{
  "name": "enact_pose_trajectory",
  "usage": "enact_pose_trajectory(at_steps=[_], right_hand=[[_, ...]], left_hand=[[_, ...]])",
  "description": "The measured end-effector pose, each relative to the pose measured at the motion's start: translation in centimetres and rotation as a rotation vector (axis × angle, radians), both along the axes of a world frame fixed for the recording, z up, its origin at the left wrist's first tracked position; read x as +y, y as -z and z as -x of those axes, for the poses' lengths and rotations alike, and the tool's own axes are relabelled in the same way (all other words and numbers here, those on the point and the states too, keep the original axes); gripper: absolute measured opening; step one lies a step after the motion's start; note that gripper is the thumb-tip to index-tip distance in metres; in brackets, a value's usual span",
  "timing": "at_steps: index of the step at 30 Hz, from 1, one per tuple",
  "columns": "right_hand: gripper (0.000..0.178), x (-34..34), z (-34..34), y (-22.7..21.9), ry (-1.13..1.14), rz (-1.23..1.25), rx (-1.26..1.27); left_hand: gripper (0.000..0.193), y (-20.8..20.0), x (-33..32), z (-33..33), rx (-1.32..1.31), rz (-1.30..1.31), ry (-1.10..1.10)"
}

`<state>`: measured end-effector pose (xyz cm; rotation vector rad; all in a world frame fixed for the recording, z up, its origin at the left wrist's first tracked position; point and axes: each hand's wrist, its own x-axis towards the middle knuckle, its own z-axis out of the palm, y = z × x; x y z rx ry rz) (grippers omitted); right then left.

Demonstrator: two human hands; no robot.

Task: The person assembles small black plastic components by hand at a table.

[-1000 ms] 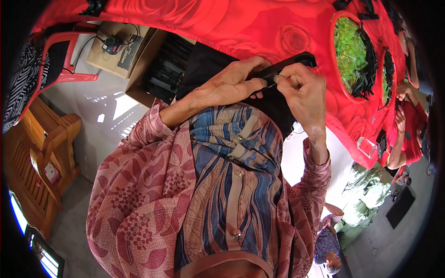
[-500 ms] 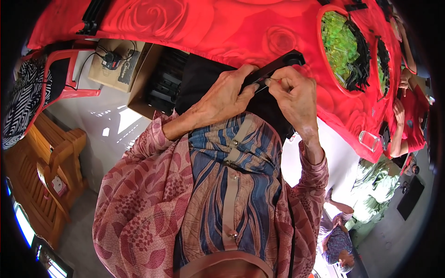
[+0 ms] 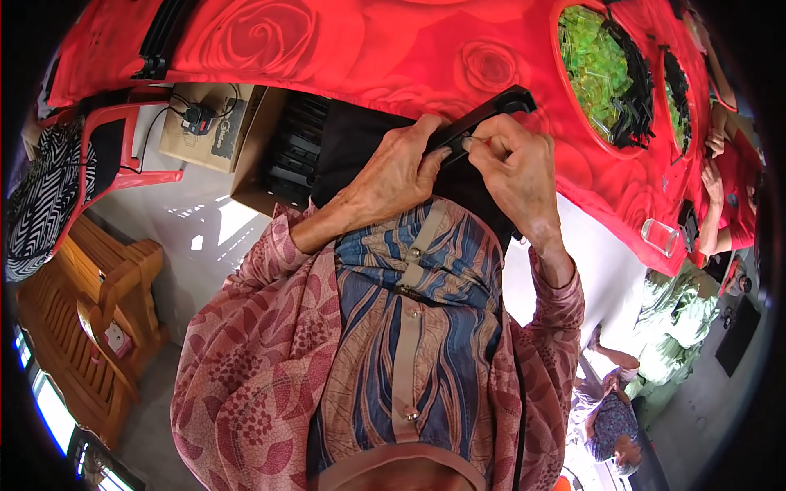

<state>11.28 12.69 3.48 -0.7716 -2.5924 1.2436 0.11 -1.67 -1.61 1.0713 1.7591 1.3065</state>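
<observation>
A long black plastic strip-shaped part slants up to the right over my lap, at the near edge of the red table. My left hand grips its lower end, thumb on the near side and fingers behind. Close against the strip's near side, my right hand pinches thumb and forefinger together; whatever sits between them is too small to make out. Dark cloth covers my lap beneath the hands.
A red rose-patterned cloth covers the table. On it stand a red basin of green and black pieces and a clear glass. An open carton of black parts is left of my lap. Other people sit at right.
The head view has shifted slightly. My left hand keeps its grip on the black strip, while my right fingertips have moved slightly along it, still pinched.
</observation>
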Motion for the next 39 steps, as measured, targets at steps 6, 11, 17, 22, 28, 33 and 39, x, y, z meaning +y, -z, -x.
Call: enact_pose_trajectory(at_steps=[6, 11, 17, 22, 28, 33, 39], right_hand=[[0.007, -0.9, -0.3, -0.5, 0.010, -0.082, 0.007], [0.007, -1.2, -0.8, -0.7, 0.006, -0.196, 0.021], [0.014, -0.5, -2.1, -1.9, 0.408, -0.144, 0.262], [0.028, 1.3, -1.4, -2.2, 0.430, 0.224, 0.442], [0.033, 0.8, 1.4, -1.2, 0.422, 0.874, 0.671], [0.022, -0.6, 2.2, -0.7, 0.364, 1.009, 0.828], [0.021, -1.9, 2.3, -1.8, 0.357, 0.934, 0.871]], left_hand=[[0.024, 0.3, 0.3, -0.5, 0.058, -0.057, -0.029], [0.024, 0.4, 0.5, -0.5, 0.061, -0.104, -0.033], [0.025, 0.0, 0.2, -0.1, -0.038, -0.066, 0.030], [0.024, -0.5, 0.4, -0.5, -0.094, -0.096, 0.064], [0.024, -1.7, 0.2, -0.4, -0.232, -0.050, 0.077], [0.021, -1.6, -0.3, -0.3, -0.235, -0.054, 0.064], [0.020, -1.8, -0.4, -0.8, -0.479, -0.075, 0.017]])
